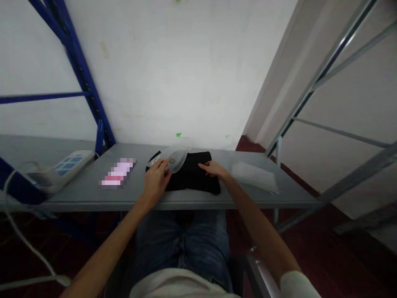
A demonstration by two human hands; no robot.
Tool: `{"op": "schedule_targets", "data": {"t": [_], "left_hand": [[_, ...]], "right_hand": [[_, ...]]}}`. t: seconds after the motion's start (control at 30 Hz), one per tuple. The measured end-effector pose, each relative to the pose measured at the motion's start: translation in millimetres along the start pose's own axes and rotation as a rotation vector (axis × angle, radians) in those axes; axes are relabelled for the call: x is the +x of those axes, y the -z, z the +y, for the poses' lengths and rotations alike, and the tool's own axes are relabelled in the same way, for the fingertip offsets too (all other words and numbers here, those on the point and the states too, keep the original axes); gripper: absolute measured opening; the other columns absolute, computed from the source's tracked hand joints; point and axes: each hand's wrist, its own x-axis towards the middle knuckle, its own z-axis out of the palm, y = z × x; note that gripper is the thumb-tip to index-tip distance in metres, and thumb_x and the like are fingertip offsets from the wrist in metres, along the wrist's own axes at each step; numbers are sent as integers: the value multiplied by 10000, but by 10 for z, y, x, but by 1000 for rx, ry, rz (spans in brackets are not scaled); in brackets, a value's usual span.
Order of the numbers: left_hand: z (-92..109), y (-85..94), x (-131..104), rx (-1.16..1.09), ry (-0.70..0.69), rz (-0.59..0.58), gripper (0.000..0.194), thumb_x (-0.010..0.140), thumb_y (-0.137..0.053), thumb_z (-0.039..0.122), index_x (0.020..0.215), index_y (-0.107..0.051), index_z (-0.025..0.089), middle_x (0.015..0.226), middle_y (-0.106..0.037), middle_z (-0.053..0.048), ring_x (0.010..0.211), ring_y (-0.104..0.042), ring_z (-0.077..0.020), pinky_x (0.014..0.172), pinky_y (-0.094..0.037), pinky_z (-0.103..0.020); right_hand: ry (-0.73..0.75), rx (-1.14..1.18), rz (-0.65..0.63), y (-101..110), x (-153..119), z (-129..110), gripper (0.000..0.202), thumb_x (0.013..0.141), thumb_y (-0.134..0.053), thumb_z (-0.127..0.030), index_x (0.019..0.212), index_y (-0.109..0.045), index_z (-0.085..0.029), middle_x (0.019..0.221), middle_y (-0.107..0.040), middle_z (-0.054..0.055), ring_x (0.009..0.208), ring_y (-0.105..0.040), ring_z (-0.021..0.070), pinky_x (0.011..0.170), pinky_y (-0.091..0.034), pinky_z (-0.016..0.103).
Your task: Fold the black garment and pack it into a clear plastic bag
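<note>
A folded black cloth lies on the grey tabletop in front of me. Over its left part sits a clear plastic piece with a curved edge and a small round mark. My left hand is closed at the plastic's near left edge, thumb and fingers gripping it. On the cloth's right half, my right hand has its fingertips drawn together at the fabric; how much cloth is between them is hard to make out.
A stack of thin translucent bags lies to the right on the grey table. To the left are a blurred-out pink item and a white power strip with a cable. Blue posts rise at left, metal ones at right.
</note>
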Motion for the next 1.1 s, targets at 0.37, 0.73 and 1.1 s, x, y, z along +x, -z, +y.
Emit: {"op": "schedule_targets", "data": {"t": [0.37, 0.73, 1.1], "left_hand": [[-18, -1, 6, -42, -18, 11, 445, 907, -561, 132, 1338, -648, 201, 1108, -711, -73, 941, -706, -224, 860, -554, -327], [-13, 4, 17, -63, -1, -14, 436, 911, -559, 128, 1332, -653, 191, 1098, -703, -66, 850, -691, -198, 817, -549, -317], [-15, -16, 10, -77, -11, -14, 428, 914, -554, 145, 1327, -656, 193, 1091, -705, -71, 884, -697, -215, 812, -555, -323]], "right_hand": [[-32, 227, 40, -74, 54, -92, 331, 816, -833, -450, 991, -725, -191, 880, -704, 54, 823, -657, 177, 519, -520, 179], [-78, 418, -57, -67, 25, -136, 328, 798, -872, -390, 783, -628, -171, 581, -465, -71, 503, -373, 64, 418, -310, 165], [-36, 453, -41, -19, -18, -66, 532, 812, -833, -403, 1272, -652, -207, 1268, -685, 105, 1034, -660, 193, 762, -561, 256]]}}
